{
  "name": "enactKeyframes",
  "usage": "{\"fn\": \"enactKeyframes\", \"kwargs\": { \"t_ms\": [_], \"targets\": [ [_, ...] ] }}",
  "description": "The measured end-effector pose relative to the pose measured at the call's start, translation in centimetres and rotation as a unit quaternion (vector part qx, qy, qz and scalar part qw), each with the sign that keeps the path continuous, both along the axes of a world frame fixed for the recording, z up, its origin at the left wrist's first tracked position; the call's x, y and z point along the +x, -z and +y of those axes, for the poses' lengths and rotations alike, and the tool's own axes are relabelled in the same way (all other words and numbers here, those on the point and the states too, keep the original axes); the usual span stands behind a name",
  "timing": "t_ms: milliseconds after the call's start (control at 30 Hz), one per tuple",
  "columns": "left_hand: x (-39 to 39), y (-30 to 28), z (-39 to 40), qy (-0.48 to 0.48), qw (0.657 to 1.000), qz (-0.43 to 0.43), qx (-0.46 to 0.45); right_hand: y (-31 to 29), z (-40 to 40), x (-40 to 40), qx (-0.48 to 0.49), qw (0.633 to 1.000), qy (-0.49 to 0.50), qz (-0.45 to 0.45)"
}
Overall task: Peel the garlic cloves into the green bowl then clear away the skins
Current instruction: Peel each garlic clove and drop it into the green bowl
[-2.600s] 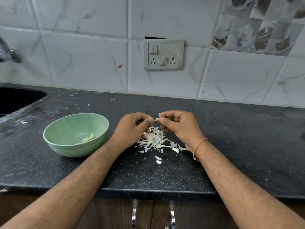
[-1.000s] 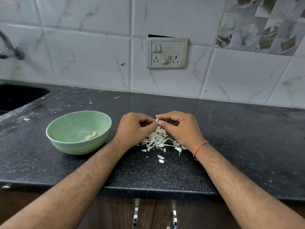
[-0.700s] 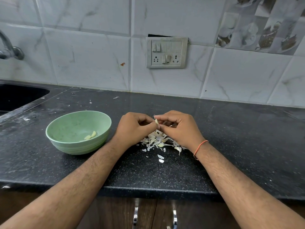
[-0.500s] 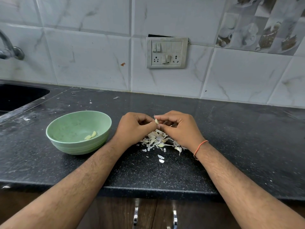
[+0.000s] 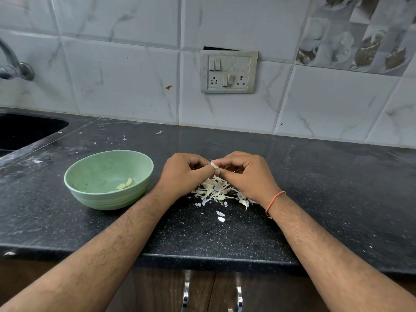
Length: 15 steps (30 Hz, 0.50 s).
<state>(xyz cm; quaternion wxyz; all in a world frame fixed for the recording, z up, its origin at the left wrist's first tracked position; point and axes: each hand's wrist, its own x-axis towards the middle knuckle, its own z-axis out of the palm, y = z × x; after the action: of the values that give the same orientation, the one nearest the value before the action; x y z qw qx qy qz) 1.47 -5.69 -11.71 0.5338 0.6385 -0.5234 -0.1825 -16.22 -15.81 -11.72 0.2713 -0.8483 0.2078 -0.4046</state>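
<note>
A small pale garlic clove [image 5: 214, 165] is pinched between the fingertips of my left hand [image 5: 183, 175] and my right hand [image 5: 244, 174], held just above the black counter. Both hands have their fingers curled in around it. Under and between my hands lies a pile of white garlic skins [image 5: 217, 191], partly hidden by my right hand. To the left stands the green bowl [image 5: 90, 167], upright, with two peeled cloves [image 5: 125, 184] lying in its bottom.
Loose skin flakes [image 5: 220, 216] lie in front of the pile, and scraps [image 5: 159, 132] dot the counter's back. A black sink [image 5: 24, 129] and tap [image 5: 13, 68] are at far left. A switch panel [image 5: 229, 72] sits on the tiled wall. The counter's front edge [image 5: 202, 258] runs below my forearms.
My hands have stayed together over the pile, fingertips shifting slightly on the clove. The camera moved a little closer 2.6 s ago. The bowl and pile have not moved.
</note>
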Motion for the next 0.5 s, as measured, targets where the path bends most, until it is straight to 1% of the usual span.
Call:
{"fn": "enactKeyframes", "kwargs": {
  "t_ms": [300,400,500],
  "targets": [
    [-0.16,-0.12,0.14,-0.015,1.0,0.014,0.002,0.17,0.12,0.01,-0.071,0.997,0.032,0.015],
    [-0.2,-0.21,0.24,-0.006,0.999,0.048,-0.008,0.24,0.09,-0.02,-0.087,0.995,0.044,0.012],
    [-0.05,-0.11,0.26,0.006,0.997,0.074,-0.01,0.34,0.3,0.15,-0.122,0.991,0.051,0.006]
  ]
}}
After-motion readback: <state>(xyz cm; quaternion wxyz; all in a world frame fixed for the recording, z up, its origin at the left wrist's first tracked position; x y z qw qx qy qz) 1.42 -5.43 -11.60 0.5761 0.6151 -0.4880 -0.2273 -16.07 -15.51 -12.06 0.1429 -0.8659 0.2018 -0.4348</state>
